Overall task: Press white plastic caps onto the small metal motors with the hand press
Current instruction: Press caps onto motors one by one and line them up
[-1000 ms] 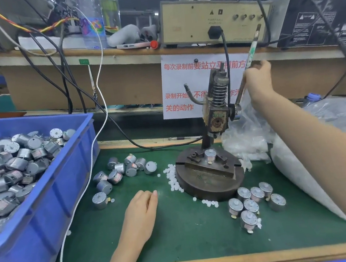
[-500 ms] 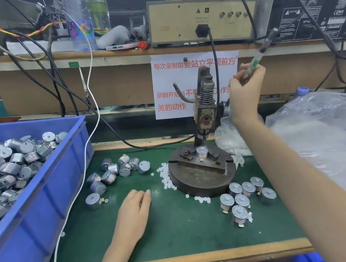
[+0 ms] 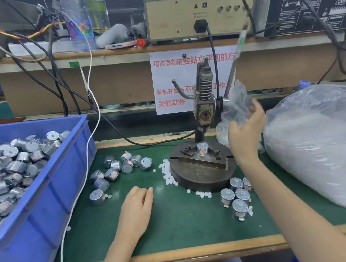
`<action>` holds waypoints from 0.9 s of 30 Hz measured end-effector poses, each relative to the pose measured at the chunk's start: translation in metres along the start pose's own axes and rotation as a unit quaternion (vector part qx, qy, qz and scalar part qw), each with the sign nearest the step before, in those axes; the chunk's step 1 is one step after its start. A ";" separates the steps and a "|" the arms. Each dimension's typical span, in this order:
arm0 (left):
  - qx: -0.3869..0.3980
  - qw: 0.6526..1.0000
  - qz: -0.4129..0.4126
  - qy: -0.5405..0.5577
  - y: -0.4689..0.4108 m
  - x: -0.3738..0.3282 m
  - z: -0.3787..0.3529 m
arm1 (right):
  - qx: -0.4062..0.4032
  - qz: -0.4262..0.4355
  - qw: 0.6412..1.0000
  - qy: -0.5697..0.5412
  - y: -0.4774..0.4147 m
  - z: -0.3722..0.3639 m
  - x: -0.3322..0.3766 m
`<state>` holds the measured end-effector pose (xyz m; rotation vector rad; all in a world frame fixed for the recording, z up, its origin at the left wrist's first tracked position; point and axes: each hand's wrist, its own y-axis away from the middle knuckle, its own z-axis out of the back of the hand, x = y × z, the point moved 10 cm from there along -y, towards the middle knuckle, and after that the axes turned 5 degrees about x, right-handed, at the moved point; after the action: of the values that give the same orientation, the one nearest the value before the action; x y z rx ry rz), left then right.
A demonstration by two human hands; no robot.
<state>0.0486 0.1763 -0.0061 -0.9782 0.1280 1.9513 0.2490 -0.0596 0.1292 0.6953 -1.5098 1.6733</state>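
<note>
The right hand hangs in the air just right of the grey metal hand press, fingers loose and holding nothing, clear of the thin raised lever. The left hand rests palm-down and relaxed on the green bench. A small silver metal motor stands upright on the press's round base. Small white plastic caps lie scattered at the base's left edge.

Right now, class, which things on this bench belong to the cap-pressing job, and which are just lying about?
Job: hand press, motor on its base, loose white caps, blue bin of motors.
Lying about: water bottle, beige power unit.
</note>
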 end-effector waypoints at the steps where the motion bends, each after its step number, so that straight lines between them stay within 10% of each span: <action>1: -0.001 1.000 0.000 0.000 0.000 0.000 0.000 | 0.050 -0.029 0.997 0.058 0.010 -0.009 -0.019; 7: -0.006 1.000 0.000 0.001 0.001 0.000 0.002 | 0.267 -0.074 0.906 0.319 0.051 -0.063 -0.079; 27: -0.006 1.000 0.015 -0.014 -0.003 0.007 -0.001 | 0.327 0.123 0.916 0.197 0.103 -0.059 -0.021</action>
<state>0.0495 0.1824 -0.0104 -0.9612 0.1152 1.9954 0.1818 -0.0058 0.0447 0.4574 -0.7611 2.3799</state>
